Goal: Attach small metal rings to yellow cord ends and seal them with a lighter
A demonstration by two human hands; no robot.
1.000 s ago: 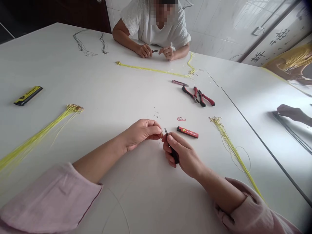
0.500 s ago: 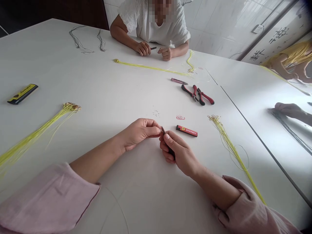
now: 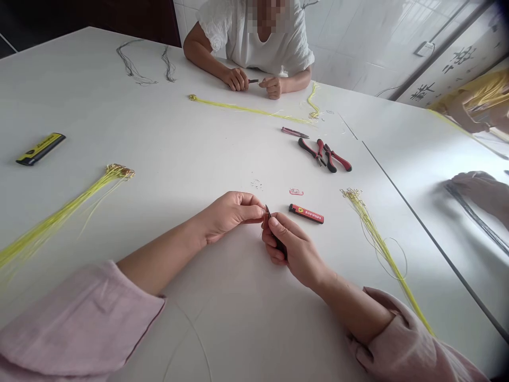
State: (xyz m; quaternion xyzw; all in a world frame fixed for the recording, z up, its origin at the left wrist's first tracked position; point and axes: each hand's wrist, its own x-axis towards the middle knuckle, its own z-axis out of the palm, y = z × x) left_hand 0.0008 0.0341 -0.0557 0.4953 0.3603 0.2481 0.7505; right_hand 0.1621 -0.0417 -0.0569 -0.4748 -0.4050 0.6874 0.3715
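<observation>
My left hand is closed in a pinch on a thin pale-yellow cord, its end hidden among the fingertips. My right hand wraps round small black thread snips, their dark pointed tip rising beside the left fingertips. A bit of the cord shows between the two hands, and a long pale loop lies on the table below them. Just right of the hands is a red lighter. Whether the snips' blades touch the cord cannot be made out.
A bundle of yellow cords with gold-coloured ends lies left, another right. Beyond are red-and-black pliers, pink snips and small dark scraps. A yellow lighter lies far left. A co-worker sits opposite.
The view has shifted very slightly. Both my hands keep almost the same pose, the snips still upright at the left fingertips. At the right edge, another person's hand has moved a little.
</observation>
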